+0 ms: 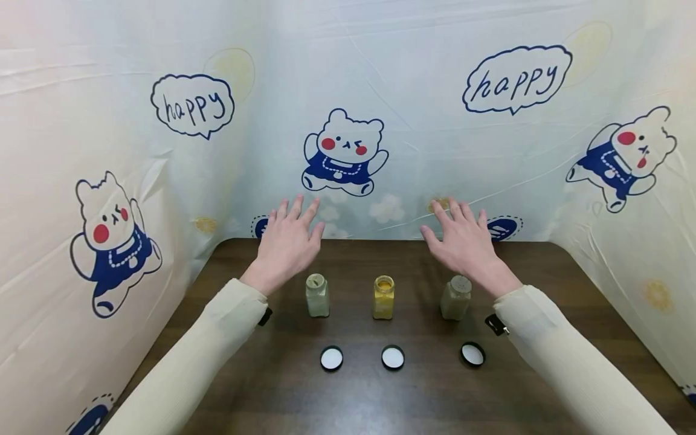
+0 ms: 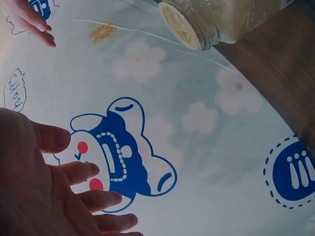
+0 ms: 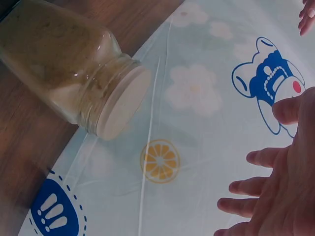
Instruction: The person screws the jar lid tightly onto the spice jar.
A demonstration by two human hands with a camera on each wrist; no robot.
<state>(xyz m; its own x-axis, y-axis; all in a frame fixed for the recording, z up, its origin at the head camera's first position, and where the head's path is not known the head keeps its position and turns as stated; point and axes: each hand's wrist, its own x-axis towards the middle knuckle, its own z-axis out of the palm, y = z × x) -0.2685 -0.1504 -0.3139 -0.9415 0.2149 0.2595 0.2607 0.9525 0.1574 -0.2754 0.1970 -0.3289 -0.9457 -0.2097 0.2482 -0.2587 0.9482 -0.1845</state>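
jars (image 1: 383, 306) stand short of both hands' outstretched fingers (image 1: 295, 208).

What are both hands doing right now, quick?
Left hand: open, fingers spread, holding nothing.
Right hand: open, fingers spread, holding nothing.

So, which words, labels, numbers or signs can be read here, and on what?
"happy": left blue-outlined cloud-shaped bubble on the pale fabric backdrop.
"happy": right cloud-shaped bubble.
"!!!": dark-blue oval with dashed ring.
Too blurred to read: print on clear glass jar of pale powder.
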